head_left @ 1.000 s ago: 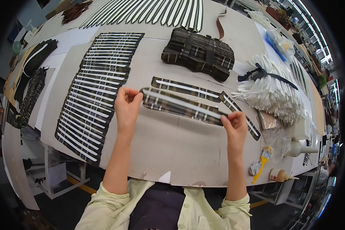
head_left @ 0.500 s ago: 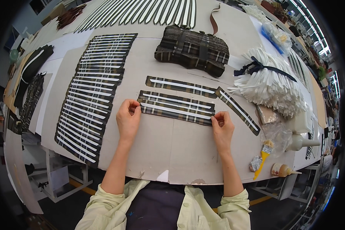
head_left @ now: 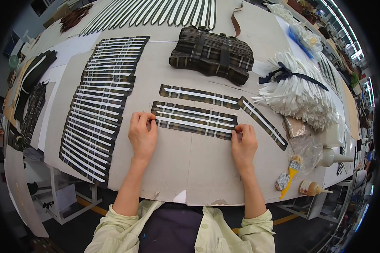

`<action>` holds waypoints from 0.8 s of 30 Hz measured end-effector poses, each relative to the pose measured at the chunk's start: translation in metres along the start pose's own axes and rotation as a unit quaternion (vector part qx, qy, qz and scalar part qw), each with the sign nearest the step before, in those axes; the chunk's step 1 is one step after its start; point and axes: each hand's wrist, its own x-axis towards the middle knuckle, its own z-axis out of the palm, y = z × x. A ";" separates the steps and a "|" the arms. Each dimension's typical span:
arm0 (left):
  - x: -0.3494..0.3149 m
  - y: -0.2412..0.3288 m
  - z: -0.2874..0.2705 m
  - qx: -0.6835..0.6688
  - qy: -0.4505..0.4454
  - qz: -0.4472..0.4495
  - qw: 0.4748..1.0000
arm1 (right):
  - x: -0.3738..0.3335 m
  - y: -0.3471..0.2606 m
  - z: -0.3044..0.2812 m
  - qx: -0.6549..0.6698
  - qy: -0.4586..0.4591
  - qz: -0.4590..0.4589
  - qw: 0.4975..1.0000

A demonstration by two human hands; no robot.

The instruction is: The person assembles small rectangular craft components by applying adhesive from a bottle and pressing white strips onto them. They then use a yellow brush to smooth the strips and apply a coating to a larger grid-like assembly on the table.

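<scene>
We have the lower strip on the table along the six o'clock side of the upper strip, our left hand pinched narrow on its nine o'clock end and our right hand likewise between three and four, though we cannot tell whether the strips overlap. We judge the step in hand to be lining these two up, and the next move calls for easing both pinches off without dragging, before any reach to the loose strip at twelve o'clock.
</scene>
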 end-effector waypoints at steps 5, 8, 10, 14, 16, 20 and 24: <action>-0.001 0.001 0.003 -0.018 -0.003 0.000 1.000 | -0.007 0.013 -0.012 -0.024 0.016 0.028 0.999; -0.001 0.000 -0.001 -0.006 -0.038 -0.024 0.999 | -0.012 0.014 -0.037 0.008 0.020 0.095 0.995; -0.002 -0.002 0.000 -0.041 -0.011 -0.036 0.998 | -0.012 0.029 -0.059 -0.046 0.062 0.084 0.993; -0.004 0.004 -0.005 -0.064 0.011 -0.037 0.997 | -0.004 0.082 -0.107 -0.139 0.118 0.095 0.979; -0.003 0.016 -0.010 -0.069 -0.009 -0.040 0.997 | -0.002 0.106 -0.124 -0.215 0.097 0.068 0.969; 0.000 0.049 0.001 -0.112 -0.044 0.018 0.993 | -0.001 0.135 -0.132 -0.235 0.068 0.091 0.965; -0.008 0.083 0.018 -0.207 -0.126 -0.003 0.970 | -0.002 0.147 -0.125 -0.248 0.040 0.102 0.963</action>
